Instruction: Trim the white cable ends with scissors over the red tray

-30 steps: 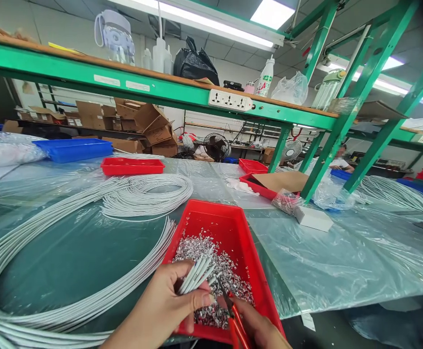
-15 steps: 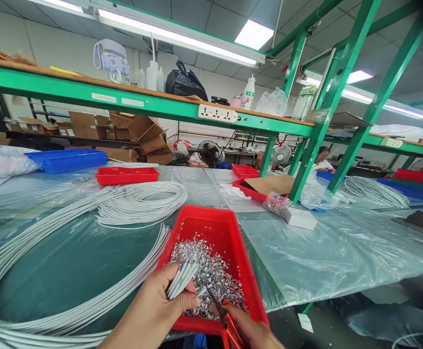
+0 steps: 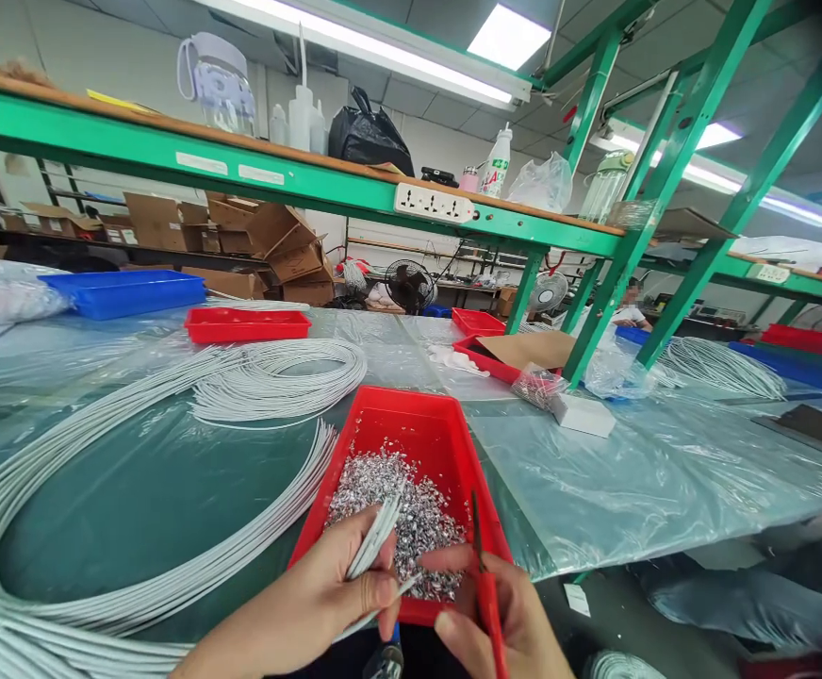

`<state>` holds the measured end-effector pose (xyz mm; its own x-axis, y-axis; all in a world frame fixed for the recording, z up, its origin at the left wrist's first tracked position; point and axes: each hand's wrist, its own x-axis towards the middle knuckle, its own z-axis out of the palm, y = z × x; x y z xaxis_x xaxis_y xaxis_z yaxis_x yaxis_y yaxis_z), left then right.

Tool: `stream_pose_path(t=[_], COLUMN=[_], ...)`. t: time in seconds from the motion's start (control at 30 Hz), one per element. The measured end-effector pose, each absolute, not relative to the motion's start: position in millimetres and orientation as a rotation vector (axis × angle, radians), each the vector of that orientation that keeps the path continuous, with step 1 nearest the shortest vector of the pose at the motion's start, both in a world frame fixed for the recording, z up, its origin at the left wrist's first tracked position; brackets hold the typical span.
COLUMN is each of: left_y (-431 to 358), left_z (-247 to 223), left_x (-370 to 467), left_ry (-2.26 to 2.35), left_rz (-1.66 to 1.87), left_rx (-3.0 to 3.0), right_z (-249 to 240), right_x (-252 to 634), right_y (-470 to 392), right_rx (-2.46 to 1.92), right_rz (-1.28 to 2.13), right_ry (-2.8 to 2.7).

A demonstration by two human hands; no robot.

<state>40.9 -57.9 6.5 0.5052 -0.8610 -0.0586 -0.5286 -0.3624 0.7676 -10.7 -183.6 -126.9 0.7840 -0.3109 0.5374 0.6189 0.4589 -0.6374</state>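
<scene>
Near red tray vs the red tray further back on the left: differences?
The near tray holds a heap of silver scraps; the far tray shows no contents from here. The near tray lies lengthwise toward the camera, the far tray crosswise. Both are red, shallow, rectangular.

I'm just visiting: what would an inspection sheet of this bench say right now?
Surface: green bench under clear plastic sheeting.
Job's things: red tray of silvery scraps; bundle of white wire ends; red-handled scissors.
Clutter: white box, cardboard sheet, more red and blue trays.
Grips: left hand holds the wire ends; right hand holds the scissors.
Cables: long white wires looped across the bench.
Surroundings: green shelf with bottles, a power strip; a person far off.
</scene>
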Motion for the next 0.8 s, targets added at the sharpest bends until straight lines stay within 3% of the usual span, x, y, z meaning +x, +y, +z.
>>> stream_pose_path(t=[0.3, 0.53, 0.8], left_y=[-63.2, -64.8, -64.3], left_z=[10.3, 4.0, 5.5], left_x=[30.7, 33.8, 41.9], left_ry=[-1.087, -0.984, -1.064], left_rz=[-0.287, -0.205, -0.553], left_rx=[2.233, 2.247, 2.235], right_z=[-108.4, -113.6, -112.5], right_x=[22.6, 20.9, 7.7], right_y=[-164.1, -164.9, -165.0], right_rx=[-0.246, -0.276, -0.609], right_rz=[-0.095, -0.236, -0.529], right_ry=[-0.554, -0.544, -0.349])
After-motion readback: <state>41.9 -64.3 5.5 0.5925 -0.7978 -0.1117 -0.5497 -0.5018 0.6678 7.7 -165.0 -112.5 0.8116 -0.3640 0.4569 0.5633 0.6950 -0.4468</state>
